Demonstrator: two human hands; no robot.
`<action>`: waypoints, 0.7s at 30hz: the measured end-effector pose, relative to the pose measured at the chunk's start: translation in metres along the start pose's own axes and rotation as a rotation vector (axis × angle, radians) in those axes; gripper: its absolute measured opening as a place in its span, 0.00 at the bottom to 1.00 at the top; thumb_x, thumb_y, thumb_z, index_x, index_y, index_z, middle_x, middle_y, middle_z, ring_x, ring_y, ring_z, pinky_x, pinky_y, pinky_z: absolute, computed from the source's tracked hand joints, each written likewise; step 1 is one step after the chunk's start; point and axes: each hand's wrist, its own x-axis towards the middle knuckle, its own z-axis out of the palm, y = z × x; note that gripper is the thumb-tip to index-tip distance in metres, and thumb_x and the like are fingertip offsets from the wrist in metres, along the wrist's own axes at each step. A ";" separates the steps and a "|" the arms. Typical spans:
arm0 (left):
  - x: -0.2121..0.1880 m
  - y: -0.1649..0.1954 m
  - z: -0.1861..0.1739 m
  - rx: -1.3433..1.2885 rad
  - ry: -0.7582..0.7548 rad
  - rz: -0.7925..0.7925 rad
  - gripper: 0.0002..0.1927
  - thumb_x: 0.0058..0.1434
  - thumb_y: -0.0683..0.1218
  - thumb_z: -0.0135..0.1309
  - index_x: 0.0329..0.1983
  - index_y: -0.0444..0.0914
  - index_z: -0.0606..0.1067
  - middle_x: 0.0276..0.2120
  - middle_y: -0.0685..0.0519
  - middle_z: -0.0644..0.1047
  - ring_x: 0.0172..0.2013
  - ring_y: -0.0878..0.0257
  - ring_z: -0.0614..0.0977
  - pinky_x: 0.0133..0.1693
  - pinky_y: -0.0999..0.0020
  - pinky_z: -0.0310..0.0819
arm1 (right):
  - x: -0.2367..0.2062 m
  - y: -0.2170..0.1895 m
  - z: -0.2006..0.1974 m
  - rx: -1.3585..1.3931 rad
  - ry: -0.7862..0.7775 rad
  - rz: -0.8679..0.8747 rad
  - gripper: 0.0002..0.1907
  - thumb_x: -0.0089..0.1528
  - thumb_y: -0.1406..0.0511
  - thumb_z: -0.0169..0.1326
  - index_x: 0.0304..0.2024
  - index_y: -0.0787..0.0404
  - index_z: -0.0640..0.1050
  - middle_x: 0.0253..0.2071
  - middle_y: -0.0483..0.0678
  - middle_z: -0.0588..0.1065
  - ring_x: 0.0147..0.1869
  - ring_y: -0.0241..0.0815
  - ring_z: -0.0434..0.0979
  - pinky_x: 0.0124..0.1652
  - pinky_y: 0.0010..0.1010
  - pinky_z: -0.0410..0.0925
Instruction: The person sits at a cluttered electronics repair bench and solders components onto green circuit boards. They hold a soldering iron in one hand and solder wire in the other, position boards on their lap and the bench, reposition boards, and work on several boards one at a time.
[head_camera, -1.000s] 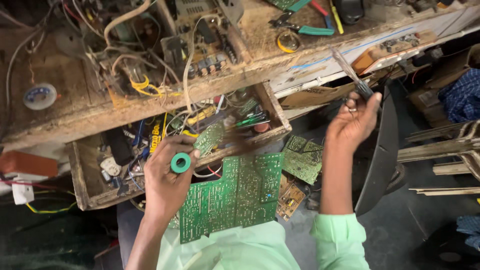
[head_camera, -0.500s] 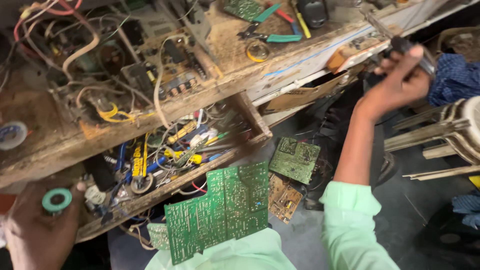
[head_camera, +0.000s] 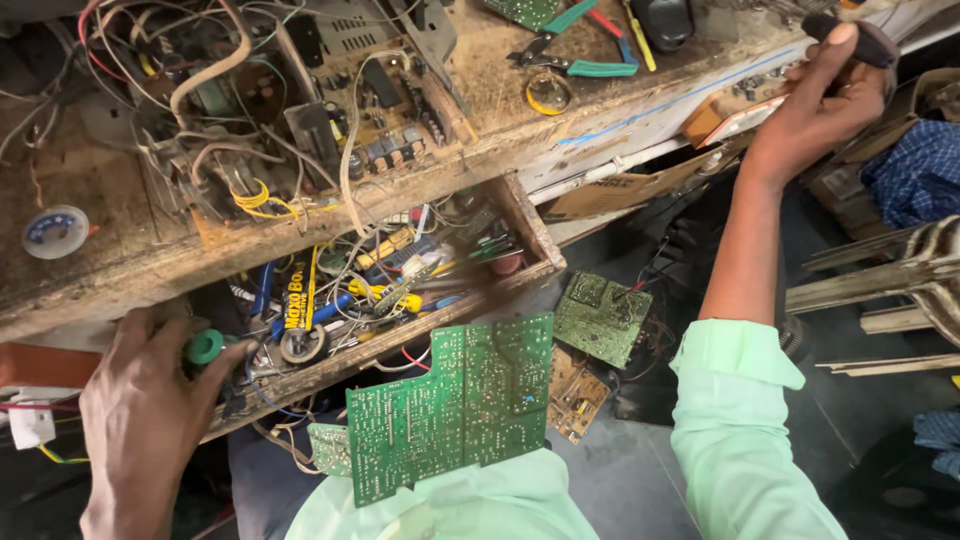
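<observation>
Left hand (head_camera: 150, 410), seen from the back at the lower left, is closed around a small green spool (head_camera: 204, 347), thumb & fingers pinching it at the left end of an open wooden drawer (head_camera: 530, 232). The drawer is crammed w/ tangled wires, small tools & parts. Right hand (head_camera: 815, 95), arm stretched to the upper right in a pale green sleeve (head_camera: 745, 430), grips a dark-handled tool (head_camera: 855, 38) at the far edge of the wooden workbench (head_camera: 90, 280). A large green circuit board (head_camera: 450, 405) rests on the person's lap, solder side up, just below the drawer front. A smaller green board (head_camera: 600, 318) lies beside it to the right, lower down. On the bench top: green-handled pliers (head_camera: 575, 58), a brown circuit board w/ loose cables (head_camera: 340, 110), and a white tape roll (head_camera: 55, 232) well to the left.
</observation>
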 end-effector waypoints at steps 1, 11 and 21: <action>0.003 0.003 -0.003 0.005 0.003 0.007 0.28 0.53 0.58 0.69 0.47 0.32 0.81 0.45 0.44 0.77 0.38 0.51 0.82 0.39 0.57 0.77 | -0.002 0.001 0.000 0.053 0.020 0.052 0.18 0.77 0.58 0.53 0.40 0.67 0.72 0.29 0.46 0.71 0.29 0.36 0.67 0.29 0.36 0.61; -0.039 0.029 -0.061 -0.405 0.062 0.093 0.21 0.59 0.47 0.67 0.53 0.34 0.79 0.39 0.47 0.80 0.37 0.55 0.81 0.40 0.60 0.76 | -0.006 0.026 0.010 -0.177 -0.434 0.630 0.11 0.73 0.63 0.57 0.46 0.67 0.75 0.36 0.48 0.75 0.35 0.38 0.73 0.35 0.33 0.66; -0.067 0.105 -0.089 -0.852 -0.384 0.461 0.14 0.58 0.44 0.61 0.46 0.35 0.77 0.37 0.46 0.77 0.38 0.48 0.80 0.39 0.54 0.74 | -0.034 -0.093 0.057 -0.142 -0.744 0.632 0.09 0.69 0.68 0.62 0.49 0.65 0.77 0.41 0.49 0.78 0.41 0.40 0.77 0.40 0.30 0.68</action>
